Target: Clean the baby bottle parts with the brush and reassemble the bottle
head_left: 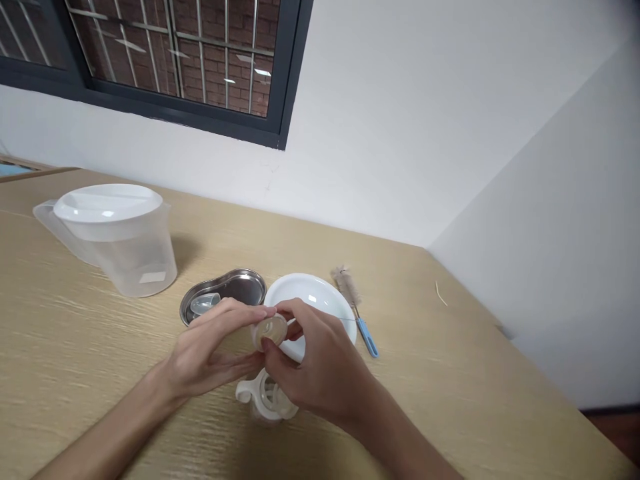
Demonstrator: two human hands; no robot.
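Note:
Between my left hand (215,347) and my right hand (320,363) is a small round translucent bottle nipple piece (271,329), held by the fingertips of both. Its rim faces me; the far side is hidden. Just below my hands a clear baby bottle with white handles (245,391) stands uncapped on the table, partly covered by my right hand. Behind my fingers sits a white bowl (345,307). To its left, a clear bottle cap (204,304) lies in a kidney-shaped steel tray (243,283).
A lidded translucent pitcher (130,257) stands at the back left of the wooden table (465,400). Right of the bowl lies a bottle brush (367,337) with a blue handle. Farther right is a thin pale strip (440,293). A white wall and barred window rise behind.

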